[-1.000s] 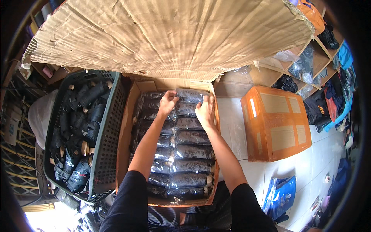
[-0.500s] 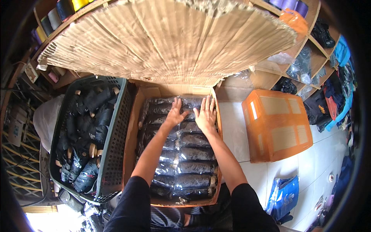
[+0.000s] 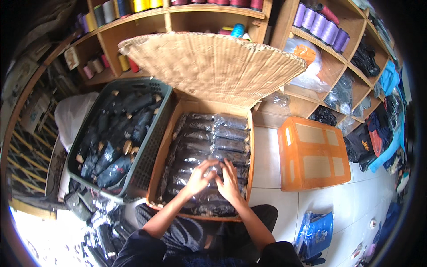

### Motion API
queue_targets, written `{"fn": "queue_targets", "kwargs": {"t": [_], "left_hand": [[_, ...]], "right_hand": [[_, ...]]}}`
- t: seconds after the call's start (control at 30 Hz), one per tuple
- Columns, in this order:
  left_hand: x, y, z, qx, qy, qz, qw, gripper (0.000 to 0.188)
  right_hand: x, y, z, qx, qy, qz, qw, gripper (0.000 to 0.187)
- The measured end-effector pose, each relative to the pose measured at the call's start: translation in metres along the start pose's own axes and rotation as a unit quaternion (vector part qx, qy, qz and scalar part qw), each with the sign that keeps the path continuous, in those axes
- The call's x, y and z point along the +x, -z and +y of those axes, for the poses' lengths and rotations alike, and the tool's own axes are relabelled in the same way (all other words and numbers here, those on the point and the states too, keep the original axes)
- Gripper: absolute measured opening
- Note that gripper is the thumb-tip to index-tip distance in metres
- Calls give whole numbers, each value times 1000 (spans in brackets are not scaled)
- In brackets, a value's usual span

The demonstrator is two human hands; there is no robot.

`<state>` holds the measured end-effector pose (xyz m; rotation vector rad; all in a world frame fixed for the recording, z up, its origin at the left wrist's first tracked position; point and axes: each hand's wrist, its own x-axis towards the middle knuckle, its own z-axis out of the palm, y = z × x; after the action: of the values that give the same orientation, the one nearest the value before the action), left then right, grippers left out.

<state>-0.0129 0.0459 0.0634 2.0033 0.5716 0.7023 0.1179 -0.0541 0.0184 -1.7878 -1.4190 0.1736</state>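
Observation:
An open cardboard box (image 3: 251, 178) stands before me, filled with two columns of black rolled bundles (image 3: 231, 133) in clear plastic, which look like folded umbrellas. My left hand (image 3: 201, 179) is over the nearer middle of these rows, fingers stretched out and slightly bent. Beside it, with its fingertips close to the left ones, my right hand (image 3: 228, 182) has its fingers extended too. Both hands are empty; whether they touch the plastic or hover just above it, I cannot tell. The box's large brown flap (image 3: 213, 66) stands raised at the far side.
Left of the box, a dark green plastic basket (image 3: 153, 133) holds loose black bundles with wooden ends. A carton wrapped in orange tape (image 3: 313, 155) sits on the tiled floor, right. Nearer lies a blue plastic-wrapped packet (image 3: 318, 233). Wooden shelves (image 3: 213, 10) with thread cones stand behind.
Both hands have drawn back from the far rows toward the nearer middle of the box and come closer together. The view has shifted, showing more of the shelves.

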Motion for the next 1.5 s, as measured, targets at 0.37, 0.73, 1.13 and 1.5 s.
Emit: {"fn": "queue_targets", "kwargs": {"t": [0.37,0.73,1.13,1.5], "left_hand": [[-405,51,62,289,285,196,893,15],[-588,-28,110,377,359,136,843,54],[-673,-80,85,492,379,-175,764,77],[-653,-87,42,505,442,45,740,65]], "right_hand": [[-91,-22,-120,140,91,-113,979,36],[-157,-43,-212,157,237,-262,922,35],[-186,-45,-221,157,260,-307,902,33],[-196,-42,-214,209,207,-339,894,30]]}}
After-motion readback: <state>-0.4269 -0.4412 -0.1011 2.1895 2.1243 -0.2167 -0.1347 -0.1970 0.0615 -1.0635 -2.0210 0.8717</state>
